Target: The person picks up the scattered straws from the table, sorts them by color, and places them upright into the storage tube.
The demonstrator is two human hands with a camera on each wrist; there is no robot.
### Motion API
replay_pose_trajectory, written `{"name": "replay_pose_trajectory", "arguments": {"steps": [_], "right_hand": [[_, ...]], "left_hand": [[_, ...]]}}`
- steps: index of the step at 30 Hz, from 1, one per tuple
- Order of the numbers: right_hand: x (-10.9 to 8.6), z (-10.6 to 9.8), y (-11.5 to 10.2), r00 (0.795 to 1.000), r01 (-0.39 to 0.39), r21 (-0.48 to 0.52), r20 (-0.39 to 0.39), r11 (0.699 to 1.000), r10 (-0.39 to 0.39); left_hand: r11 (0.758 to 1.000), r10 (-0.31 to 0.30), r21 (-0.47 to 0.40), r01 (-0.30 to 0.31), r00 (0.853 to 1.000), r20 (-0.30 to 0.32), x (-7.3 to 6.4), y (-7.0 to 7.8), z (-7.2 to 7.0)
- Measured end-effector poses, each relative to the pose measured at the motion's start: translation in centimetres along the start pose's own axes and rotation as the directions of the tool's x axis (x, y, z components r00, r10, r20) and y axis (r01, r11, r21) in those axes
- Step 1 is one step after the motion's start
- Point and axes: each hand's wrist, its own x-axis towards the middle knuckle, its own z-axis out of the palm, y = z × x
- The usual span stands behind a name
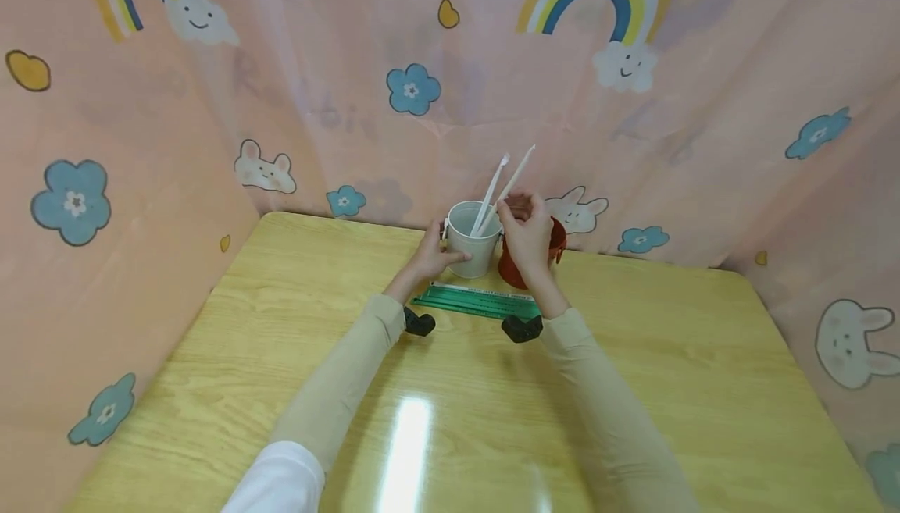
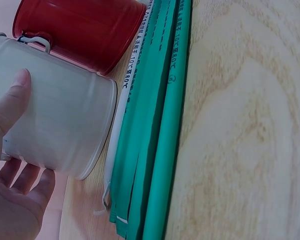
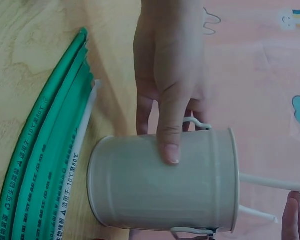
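My left hand [image 1: 427, 257] grips the side of a small white metal bucket [image 1: 469, 261], thumb across its front in the left wrist view. Two white paper-wrapped straws lean out of this bucket. With thumb and fingertips, my right hand [image 1: 532, 233] pinches the right-hand straw [image 1: 520, 169] just above the rim; the other straw [image 1: 494, 183] stands beside it. Partly hidden behind the right hand is a red bucket [image 1: 510, 272]. In front of both buckets lie several green-wrapped straws [image 2: 162, 150] side by side, with a white-wrapped one [image 2: 125, 105] along their far edge.
The wooden table [image 1: 295, 325] reaches back to a pink curtain [image 1: 316, 68] close behind the buckets, with more curtain at both sides. Black wrist devices [image 1: 523, 329] sit under both wrists, near the green straws. The white bucket's wire handle [image 3: 192, 232] hangs at its side.
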Motion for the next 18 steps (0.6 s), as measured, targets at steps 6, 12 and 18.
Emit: {"name": "replay_pose_trajectory", "arguments": {"steps": [6,12,18], "right_hand": [[-0.09,0.37,0.24,1.0,-0.019,-0.108,-0.005,0.994,0.018],[-0.32,0.36,0.33,0.999,-0.024,-0.158,0.025,0.987,0.028],[-0.73,0.07,0.06,0.999,0.025,-0.141,0.038,0.99,-0.02]], "left_hand": [[1.0,0.005,0.013,-0.005,1.0,-0.001,0.15,0.09,-0.14],[1.0,0.012,0.007,-0.012,1.0,0.001,0.16,-0.07,-0.12],[0.999,0.027,-0.017,-0.027,1.0,-0.002,0.18,-0.12,-0.13]]}}
